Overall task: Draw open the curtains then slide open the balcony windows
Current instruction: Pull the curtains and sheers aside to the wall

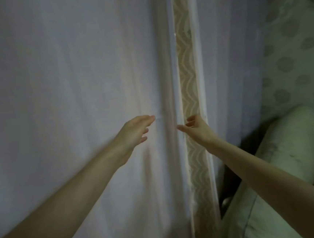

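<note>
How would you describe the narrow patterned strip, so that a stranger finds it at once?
Two pale lilac curtains fill the view. Between their edges, just above the right hand, runs a thin vertical strip. Only it is beige with a wavy zigzag pattern; the curtains beside it are plain.

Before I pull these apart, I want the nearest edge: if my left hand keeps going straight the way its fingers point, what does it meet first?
Most likely the left pale lilac sheer curtain panel, near its inner folded edge; the left hand looks almost touching, though depth is unclear.
</note>
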`<action>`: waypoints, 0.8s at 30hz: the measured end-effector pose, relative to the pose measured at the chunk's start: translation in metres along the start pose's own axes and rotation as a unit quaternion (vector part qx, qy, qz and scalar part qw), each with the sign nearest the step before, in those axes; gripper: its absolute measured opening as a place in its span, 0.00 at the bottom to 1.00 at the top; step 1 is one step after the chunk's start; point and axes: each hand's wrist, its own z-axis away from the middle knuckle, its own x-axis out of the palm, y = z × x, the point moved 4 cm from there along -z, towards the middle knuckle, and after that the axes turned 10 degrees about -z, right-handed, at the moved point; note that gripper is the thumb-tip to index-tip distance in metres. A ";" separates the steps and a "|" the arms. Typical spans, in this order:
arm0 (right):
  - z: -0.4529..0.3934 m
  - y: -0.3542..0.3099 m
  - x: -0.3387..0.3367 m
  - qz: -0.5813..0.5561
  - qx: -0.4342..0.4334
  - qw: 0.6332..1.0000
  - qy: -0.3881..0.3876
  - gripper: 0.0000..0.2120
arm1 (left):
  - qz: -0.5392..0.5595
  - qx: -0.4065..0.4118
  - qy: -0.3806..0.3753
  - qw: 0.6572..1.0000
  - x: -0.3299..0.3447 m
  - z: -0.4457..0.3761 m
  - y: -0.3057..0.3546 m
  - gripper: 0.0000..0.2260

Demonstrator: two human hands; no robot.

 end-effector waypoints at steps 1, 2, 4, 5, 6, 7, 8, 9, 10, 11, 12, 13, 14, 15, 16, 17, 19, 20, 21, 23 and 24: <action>-0.015 0.006 -0.004 -0.006 0.001 1.000 0.012 0.31 | 0.002 0.009 0.010 1.000 0.009 -0.016 0.003 0.11; -0.029 0.012 -0.007 -0.010 0.003 1.000 0.021 0.34 | 0.002 0.013 0.020 1.000 0.014 -0.029 0.005 0.16; -0.060 0.024 -0.002 -0.018 0.001 1.000 0.015 0.40 | -0.019 0.028 0.042 0.999 0.022 -0.055 0.009 0.24; -0.077 0.029 0.002 -0.030 -0.002 0.999 0.014 0.43 | -0.032 0.032 0.054 0.998 0.025 -0.068 0.009 0.26; -0.090 0.029 0.006 -0.041 -0.009 0.999 0.018 0.44 | -0.045 0.040 0.065 0.996 0.026 -0.078 0.011 0.26; -0.105 0.029 0.011 -0.057 -0.023 0.998 0.016 0.45 | -0.057 0.043 0.079 0.994 0.026 -0.089 0.010 0.25; -0.117 0.028 0.017 -0.077 -0.027 0.997 0.008 0.44 | -0.065 0.045 0.090 0.993 0.025 -0.097 0.011 0.24; -0.129 0.030 0.025 -0.106 -0.036 0.994 -0.003 0.43 | -0.078 0.045 0.102 0.991 0.024 -0.106 0.011 0.25; -0.138 0.033 0.031 -0.134 -0.031 0.990 -0.015 0.41 | -0.090 0.045 0.113 0.989 0.022 -0.113 0.012 0.26; -0.150 0.041 0.039 -0.169 -0.020 0.985 -0.026 0.36 | -0.105 0.044 0.125 0.986 0.020 -0.121 0.013 0.27; -0.153 0.043 0.044 -0.199 -0.007 0.980 -0.032 0.30 | -0.121 0.042 0.137 0.982 0.019 -0.128 0.013 0.29; -0.153 0.045 0.049 -0.217 0.000 0.976 -0.034 0.24 | -0.139 0.033 0.145 0.979 0.017 -0.134 0.014 0.32; -0.150 0.046 0.053 -0.231 0.009 0.972 -0.036 0.20 | -0.161 0.015 0.146 0.976 0.017 -0.142 0.012 0.37; -0.143 0.046 0.057 -0.253 0.013 0.967 -0.039 0.18 | -0.182 -0.008 0.140 0.973 0.020 -0.148 0.010 0.43; -0.133 0.046 0.064 -0.279 0.012 0.958 -0.060 0.19 | -0.196 -0.023 0.134 0.971 0.024 -0.152 0.009 0.50; -0.122 0.043 0.072 -0.305 0.006 0.948 -0.094 0.19 | -0.201 -0.027 0.140 0.969 0.029 -0.155 0.010 0.55; -0.097 0.039 0.087 -0.323 0.005 0.932 -0.163 0.19 | -0.170 0.001 0.193 0.966 0.032 -0.163 0.010 0.60; -0.090 0.038 0.091 -0.319 0.007 0.930 -0.180 0.19 | -0.156 0.021 0.216 0.964 0.034 -0.164 0.011 0.56; -0.083 0.035 0.091 -0.313 0.006 0.932 -0.184 0.19 | -0.149 0.035 0.230 0.961 0.035 -0.164 0.013 0.50; -0.072 0.027 0.082 -0.295 -0.009 0.944 -0.149 0.20 | -0.166 0.039 0.257 0.951 0.033 -0.158 0.014 0.31; -0.068 0.025 0.075 -0.267 -0.030 0.956 -0.115 0.23 | -0.176 0.039 0.262 0.948 0.030 -0.155 0.013 0.25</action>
